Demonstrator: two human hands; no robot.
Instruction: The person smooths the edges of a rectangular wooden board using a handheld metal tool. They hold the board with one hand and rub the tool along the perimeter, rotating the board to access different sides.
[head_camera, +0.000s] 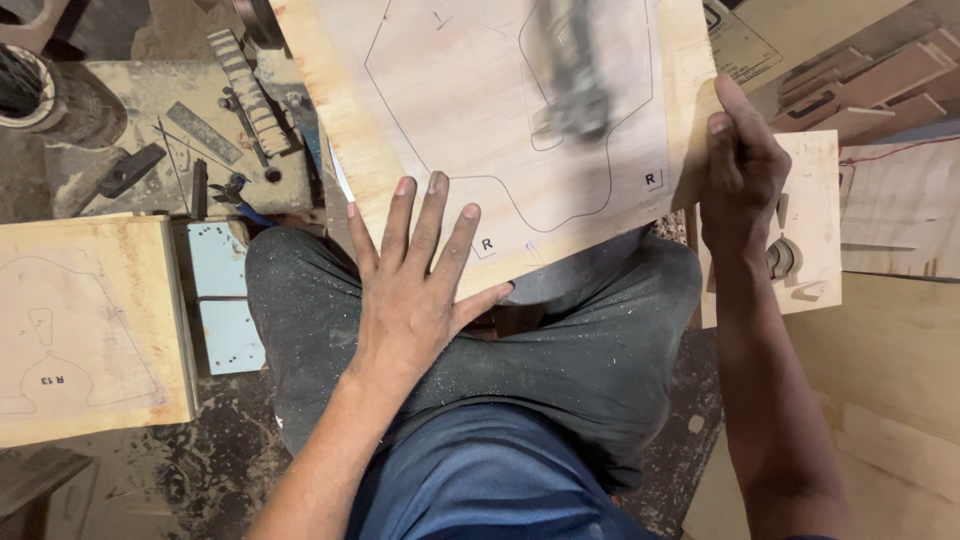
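the person's legs in dusty dark trousers (600, 350) are filling the near part of the view. just above them the left hand (420, 270) is lying flat with fingers spread, pressing on the near edge of a pale plywood sheet (470, 110) marked with drawn outlines. the right hand (740, 170) is gripping the sheet's right edge, thumb on top and fingers curled around it. the sheet is resting over the lap, tilted across the view. a blurred tool (575, 80) is sitting on the sheet's far part. to the left a second marked board (90, 330) is lying flat, and beyond it pliers (235, 195) are resting on a dusty bench (130, 110).
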